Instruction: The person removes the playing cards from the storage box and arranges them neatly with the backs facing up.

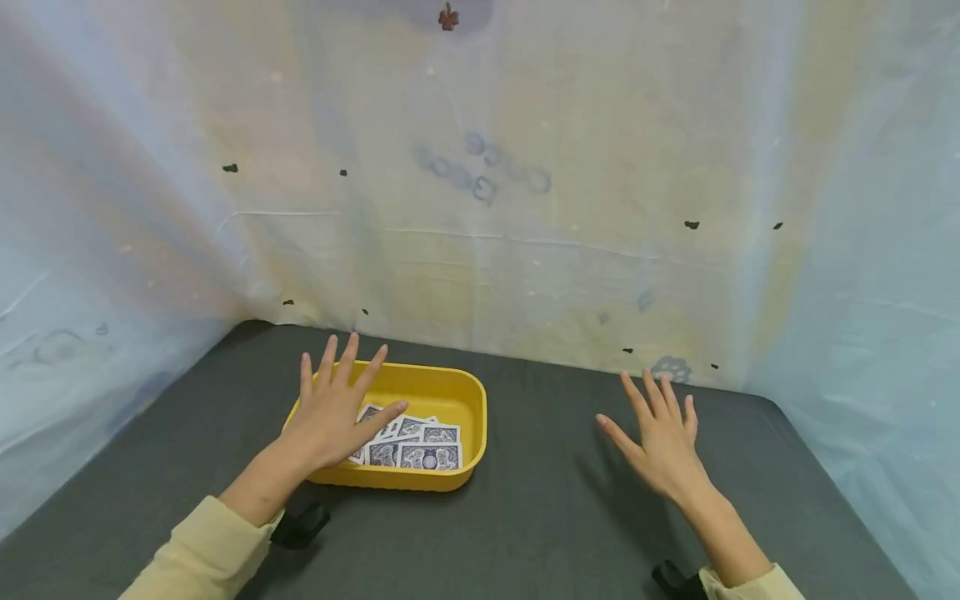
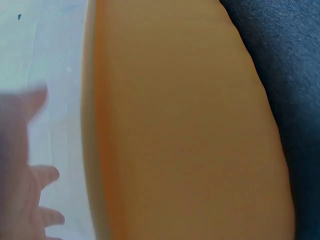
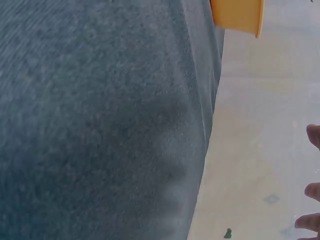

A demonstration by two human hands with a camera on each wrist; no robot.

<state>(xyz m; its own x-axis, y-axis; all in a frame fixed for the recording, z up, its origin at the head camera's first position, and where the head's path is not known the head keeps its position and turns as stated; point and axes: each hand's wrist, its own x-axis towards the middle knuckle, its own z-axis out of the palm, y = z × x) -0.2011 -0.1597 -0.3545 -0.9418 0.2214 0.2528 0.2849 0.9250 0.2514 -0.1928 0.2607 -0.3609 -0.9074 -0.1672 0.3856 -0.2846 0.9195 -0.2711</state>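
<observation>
- Look for the left hand (image 1: 332, 423) over the left part of the yellow tub (image 1: 397, 479), with fingers spread wide and holding nothing.
- Find the right hand (image 1: 666, 454) well off to the right, above the dark cloth (image 1: 528, 450), also spread wide and holding nothing.
- Seemingly held above the tub on the left; hard to tell for sure if touching the rim.
- See the cards (image 1: 416, 454) inside the tub, some on top of others, with dark picture backs up.
- To lift cards well, maybe try the front right one first: mostly uncovered, so likely easy to reach.
- Slip a fingertip under an edge and pinch softly; thin and flat, so probably easy to bend or grab two at once.
- Steady the tub with the other hand to stop any sliding.
- Keep the black wrist gear (image 1: 302, 526) away from the rim, to avoid bumps.
</observation>
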